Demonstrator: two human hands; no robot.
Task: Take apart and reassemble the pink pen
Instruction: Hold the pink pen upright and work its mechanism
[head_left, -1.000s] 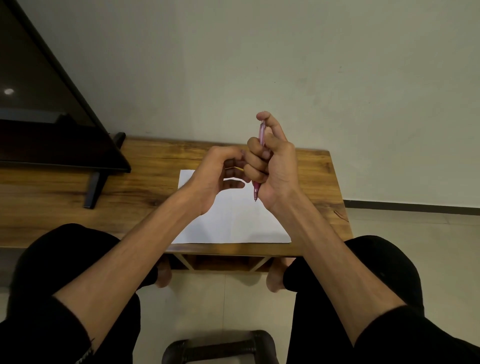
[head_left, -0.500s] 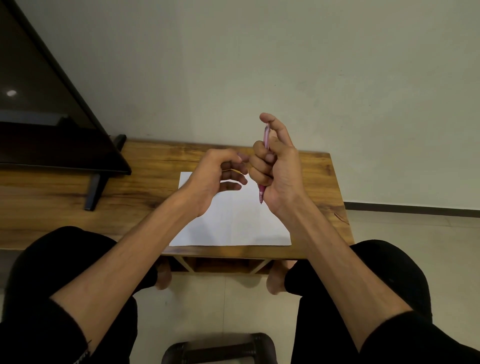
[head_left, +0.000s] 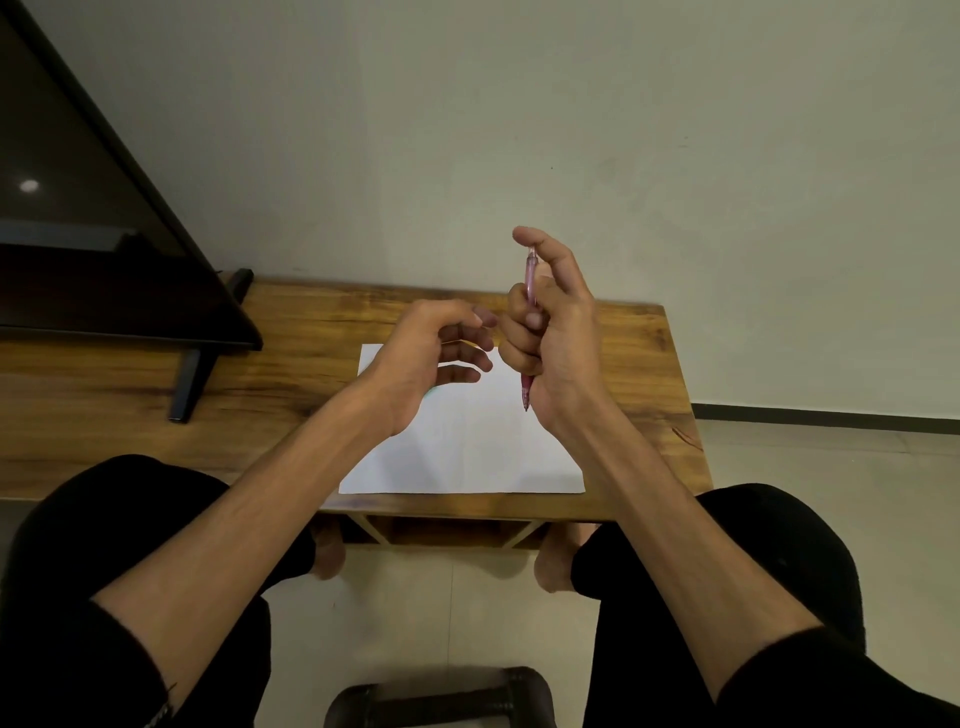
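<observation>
Curling loosely with nothing in its fingers, the left hand (head_left: 426, 353) hovers over the white paper (head_left: 467, 447) on the bench (head_left: 291, 332). Just beside it, the right hand (head_left: 556, 338) clasps the upright pink pen (head_left: 529, 291), tip downward.

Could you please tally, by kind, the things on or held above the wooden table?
Pink pen, held in the right hand: 1
White paper sheet: 1
Black television: 1
Total: 3
</observation>
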